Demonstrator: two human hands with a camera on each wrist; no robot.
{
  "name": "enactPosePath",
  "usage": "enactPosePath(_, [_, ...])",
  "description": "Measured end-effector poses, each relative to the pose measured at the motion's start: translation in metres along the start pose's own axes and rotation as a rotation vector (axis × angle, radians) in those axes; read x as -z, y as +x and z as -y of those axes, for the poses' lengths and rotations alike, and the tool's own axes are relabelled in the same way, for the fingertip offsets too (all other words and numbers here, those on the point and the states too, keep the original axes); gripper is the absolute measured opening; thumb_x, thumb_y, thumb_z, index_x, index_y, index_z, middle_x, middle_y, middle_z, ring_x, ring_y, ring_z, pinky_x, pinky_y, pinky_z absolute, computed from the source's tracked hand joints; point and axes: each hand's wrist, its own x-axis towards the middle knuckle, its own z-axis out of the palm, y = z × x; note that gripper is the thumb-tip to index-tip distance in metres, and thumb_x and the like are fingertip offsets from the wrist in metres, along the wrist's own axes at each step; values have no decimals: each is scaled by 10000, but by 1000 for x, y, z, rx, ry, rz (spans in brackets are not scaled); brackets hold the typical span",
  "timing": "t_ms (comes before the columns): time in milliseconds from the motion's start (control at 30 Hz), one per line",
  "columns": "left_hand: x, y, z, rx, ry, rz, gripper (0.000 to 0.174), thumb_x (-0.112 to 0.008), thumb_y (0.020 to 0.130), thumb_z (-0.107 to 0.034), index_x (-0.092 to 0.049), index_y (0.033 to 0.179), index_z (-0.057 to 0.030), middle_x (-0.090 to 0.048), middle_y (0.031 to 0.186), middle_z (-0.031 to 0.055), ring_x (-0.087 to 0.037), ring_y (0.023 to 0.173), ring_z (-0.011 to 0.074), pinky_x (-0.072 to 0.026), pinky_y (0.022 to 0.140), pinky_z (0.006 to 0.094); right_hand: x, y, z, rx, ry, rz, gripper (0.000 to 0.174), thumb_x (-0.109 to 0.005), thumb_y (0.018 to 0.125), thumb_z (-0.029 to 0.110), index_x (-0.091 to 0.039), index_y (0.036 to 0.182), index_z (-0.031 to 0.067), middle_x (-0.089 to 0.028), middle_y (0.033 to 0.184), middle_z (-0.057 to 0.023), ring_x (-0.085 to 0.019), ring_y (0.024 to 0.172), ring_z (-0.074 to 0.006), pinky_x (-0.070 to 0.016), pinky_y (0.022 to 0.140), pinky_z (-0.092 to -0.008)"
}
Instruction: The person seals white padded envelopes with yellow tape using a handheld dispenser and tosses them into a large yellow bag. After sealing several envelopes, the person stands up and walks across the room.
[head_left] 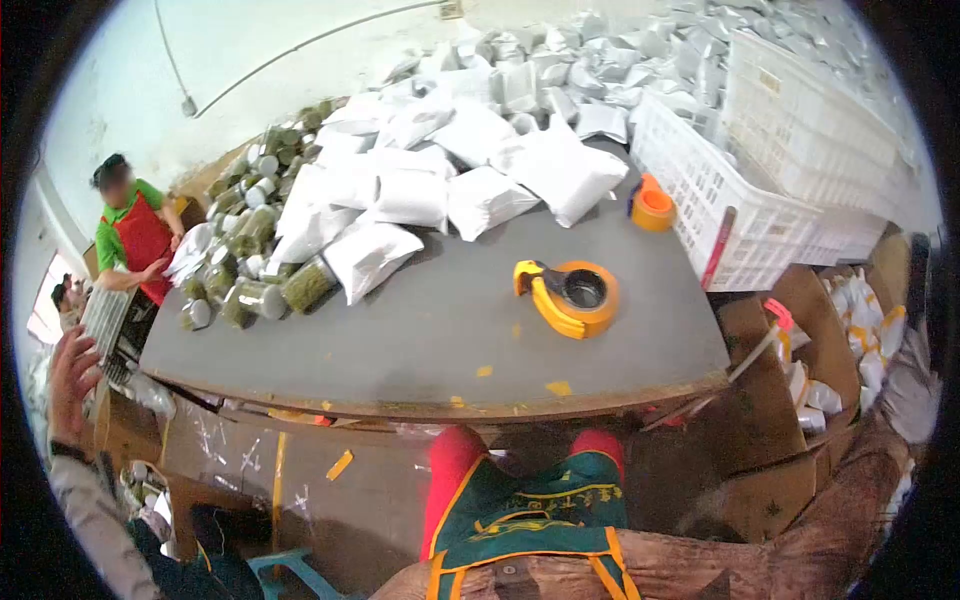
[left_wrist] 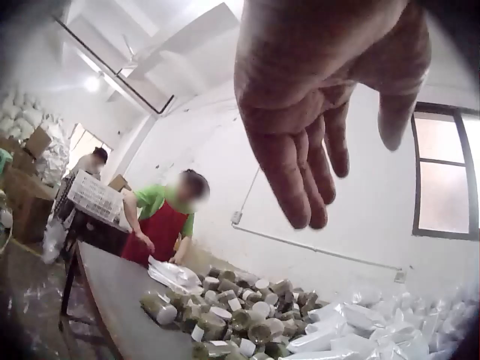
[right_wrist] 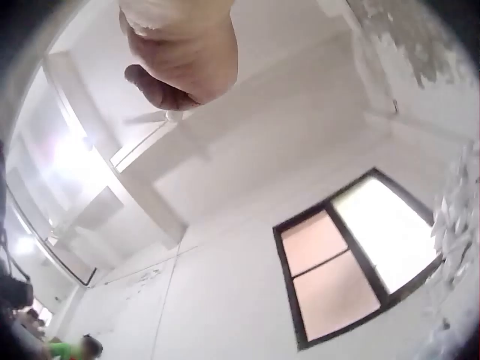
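My left hand (head_left: 75,375) is raised beyond the table's left edge in the head view. In the left wrist view this hand (left_wrist: 322,105) has its fingers extended and touches nothing. The right wrist view shows my right hand (right_wrist: 184,64) up against the ceiling, with a bent digit visible and the other fingers hidden; whether it holds anything cannot be seen. On the grey table (head_left: 430,350) lies a yellow and black tape dispenser (head_left: 575,298). White packets (head_left: 410,195) are heaped behind it, beside jars with greenish contents (head_left: 258,300).
An orange tape roll (head_left: 653,205) sits near white crates (head_left: 720,205) on the right. Cardboard boxes (head_left: 760,370) with packets stand below them. A person in a red apron (head_left: 143,235) handles white packaging at the far left. Another person (left_wrist: 94,161) is farther back.
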Motion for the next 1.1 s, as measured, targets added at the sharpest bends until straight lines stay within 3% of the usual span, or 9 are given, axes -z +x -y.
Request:
enactPosePath(67, [-55,14,19,103,9,199,409,-580,919,-358,-546,1252,-123,-587,1113,18,-588,976,150,-484,810,277,-39,-3,-114,-468,616,316,408,-529,907,412,-532,1111,59,-558,801,10,-501,668,-134,-450,684,-291])
enactPosePath(167, [-158,27,116,78,204,409,375,-587,917,-320,-561,1190,-65,-588,1198,81,-556,1074,253,-451,908,376,-160,-71,-255,-365,-231,82,410,-560,921,373,-627,1106,14,-553,821,-1,-491,728,-126,-423,739,-239])
enactPosePath(300, [-314,1,230,-250,767,539,672,-610,870,-483,-411,1389,-105,-354,1412,236,-310,1301,454,-278,1064,558,-212,-161,-426,-892,-181,-5,411,-635,893,248,-562,1173,-44,-635,896,-113,-618,804,-199,-503,616,-304])
enactPosePath(433, [-373,-70,214,-146,908,865,981,-586,806,-663,-133,1536,-190,-8,1574,241,39,1439,469,-31,1099,669,-197,-200,-500,-1126,-149,-321,597,-608,907,215,-309,1378,2,-568,1051,-157,-617,807,-254,-526,626,-324])
enactPosePath(567, [-364,-61,215,-170,838,956,1029,-605,800,-651,-79,1541,-169,-1,1577,233,51,1429,495,-6,1092,668,-191,-208,-543,-1125,20,-435,703,-593,918,196,-138,1442,83,-474,1185,-185,-605,838,-295,-532,612,-350])
enactPosePath(700, [-365,-61,224,-161,828,961,1041,-624,794,-639,-77,1541,-165,-16,1573,237,60,1426,498,-1,1093,664,-201,-201,-571,-1248,107,-487,746,-598,908,150,-96,1454,73,-458,1225,-184,-586,846,-293,-530,609,-357])
enactPosePath(733, [-364,-62,219,-155,828,961,1031,-622,796,-642,-88,1540,-171,-26,1573,234,49,1425,502,-8,1095,662,-212,-197,-570,-1284,-35,-535,632,-643,886,155,-279,1387,29,-524,1095,-158,-566,767,-221,-508,583,-327])
enactPosePath(900, [-365,-61,221,-185,852,939,988,-595,814,-640,-105,1538,-179,-58,1578,202,2,1423,507,-43,1090,673,-273,-164,-518,-893,-180,-317,384,-679,847,198,-554,1132,-27,-581,748,-79,-545,537,-152,-432,452,-324])
enactPosePath(1100, [-361,-74,234,-194,694,882,787,-461,932,-564,-179,1520,-123,-175,1552,206,-116,1429,442,-126,1130,576,-411,-194,-328,-53,-710,173,290,-610,780,91,-579,1054,0,-618,919,-220,-660,719,-281,-520,574,-366])
